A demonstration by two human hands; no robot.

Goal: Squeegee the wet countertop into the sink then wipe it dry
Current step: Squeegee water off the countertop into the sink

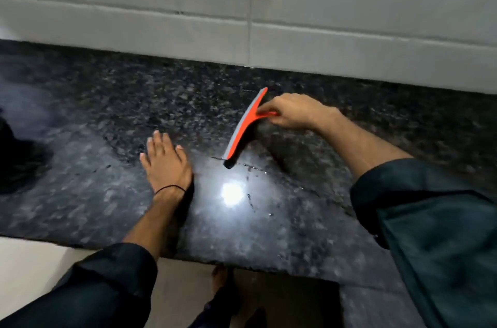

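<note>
Granite, dark and speckled, makes up the table, and it shines wet where a bright light glares back from the surface between the person's two hands. Thin trails and beads of water lie around that glare, just below the lower end of the squeegee.

His or her right hand is closed around the orange handle of the squeegee, fingers curled over it from above. The tool's long orange head with its grey rubber strip runs on a slant, upper end toward the wall, lower dark tip toward the near edge. The tip seems to touch the stone at the head of a thin line of water, though the blur makes it hard to say whether the whole blade sits flat.

Left of the squeegee, well apart from it, the left hand lies open and flat on the table, palm down, fingers spread and pointing toward the wall, holding nothing. A thin black band circles that wrist. Both forearms come out of dark rolled sleeves.

Beyond the hands, pale grey tiles rise from the back edge of the stone. Something black and blurred sits far off to the left of the left hand; I cannot make out what it is.
</note>
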